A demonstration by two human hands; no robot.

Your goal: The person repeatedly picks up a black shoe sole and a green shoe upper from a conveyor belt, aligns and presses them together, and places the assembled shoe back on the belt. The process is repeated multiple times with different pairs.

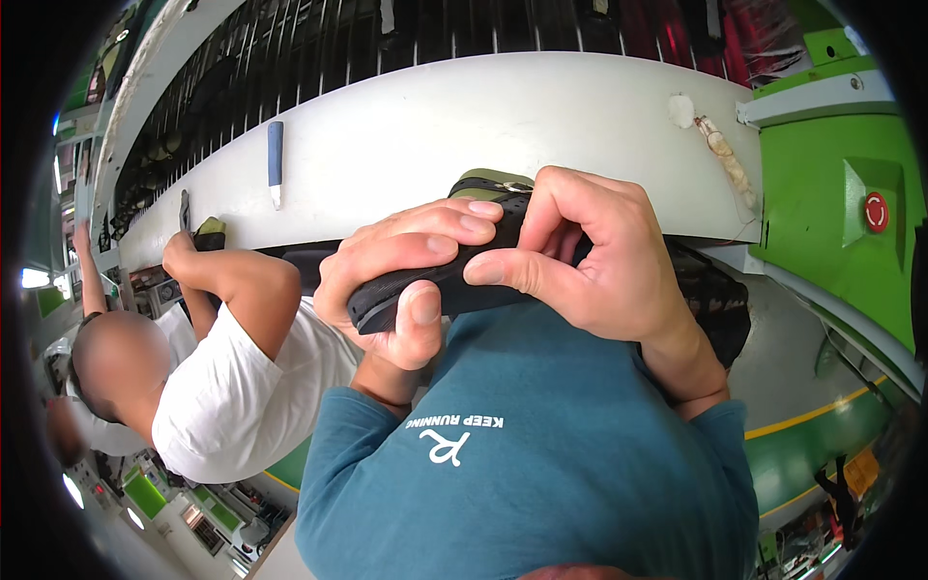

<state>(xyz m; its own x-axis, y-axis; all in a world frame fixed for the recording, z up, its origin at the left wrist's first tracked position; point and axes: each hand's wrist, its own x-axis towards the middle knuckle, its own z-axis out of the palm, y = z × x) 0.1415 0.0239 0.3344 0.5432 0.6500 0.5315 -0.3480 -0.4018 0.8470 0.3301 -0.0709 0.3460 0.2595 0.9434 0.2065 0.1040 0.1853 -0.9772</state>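
Observation:
A black shoe (382, 295) with olive-green parts is held in front of my chest, just past the near edge of the white table. My left hand (411, 256) wraps round its left part, with fingers over the top and the thumb below. On its right side, my right hand (604, 251) grips with curled fingers. The right thumb lies along the black surface, and the bent index finger presses close to it. My right fingers hide part of the shoe, so whether they pinch anything small is not visible.
On the white table (387, 126) lie a blue-handled tool (275, 159) and a stained, wrapped stick (725, 159). Metal bars (454, 34) run behind it. Right stands a green machine (822, 251) with a red button (876, 212). At left, a co-worker in a white shirt (227, 416) handles another shoe.

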